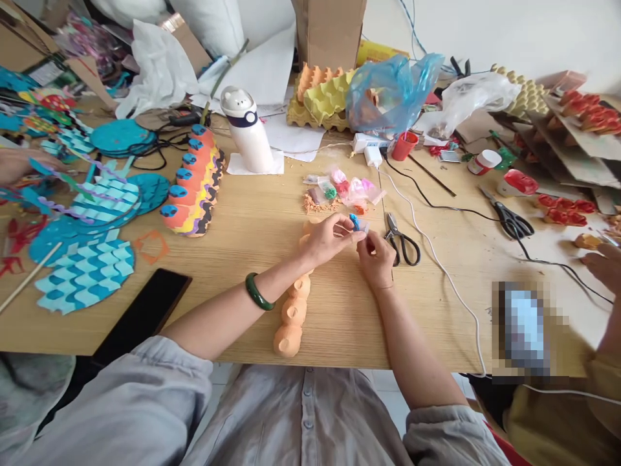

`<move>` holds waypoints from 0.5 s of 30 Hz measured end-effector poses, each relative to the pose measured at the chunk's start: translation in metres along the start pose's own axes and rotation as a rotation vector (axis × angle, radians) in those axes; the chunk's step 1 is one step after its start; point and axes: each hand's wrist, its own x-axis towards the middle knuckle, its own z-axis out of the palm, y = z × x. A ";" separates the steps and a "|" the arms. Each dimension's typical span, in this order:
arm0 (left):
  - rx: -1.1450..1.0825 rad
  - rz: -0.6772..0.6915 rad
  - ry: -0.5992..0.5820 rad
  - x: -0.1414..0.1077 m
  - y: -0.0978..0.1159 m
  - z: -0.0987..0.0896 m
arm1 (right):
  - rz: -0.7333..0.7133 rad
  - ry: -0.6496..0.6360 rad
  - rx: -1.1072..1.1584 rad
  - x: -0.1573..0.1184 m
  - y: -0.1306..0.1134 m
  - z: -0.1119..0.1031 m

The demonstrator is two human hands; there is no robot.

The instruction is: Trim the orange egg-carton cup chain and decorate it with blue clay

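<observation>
Both of my hands meet above the middle of the table. My left hand [330,241], below a dark green bangle on the forearm, pinches a small clear plastic wrap with blue material [356,224] in it. Fingers curled, my right hand [376,257] grips the lower right edge of the same wrap. An orange egg-carton strip [292,314] lies under my left wrist and runs toward the front edge. Black-handled scissors [403,241] rest just right of my right hand. Beyond my hands are small colored packets [342,188] and orange crumbs [317,204].
A painted carton strip [196,184] and a white bottle [250,133] stand back left; a black phone [145,310] lies front left. A white cable [441,259] crosses the right side. Other people's hands [604,266] show at both edges.
</observation>
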 end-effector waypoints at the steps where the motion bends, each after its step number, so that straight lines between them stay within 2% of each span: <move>1: -0.015 -0.007 0.026 -0.003 -0.002 0.001 | -0.034 -0.036 0.001 0.000 -0.002 -0.001; 7: -0.045 -0.014 0.045 -0.010 -0.006 -0.002 | -0.135 -0.128 0.054 0.000 -0.013 -0.003; 15: -0.093 -0.029 -0.006 -0.014 -0.009 -0.004 | -0.012 -0.152 0.239 -0.002 -0.015 0.002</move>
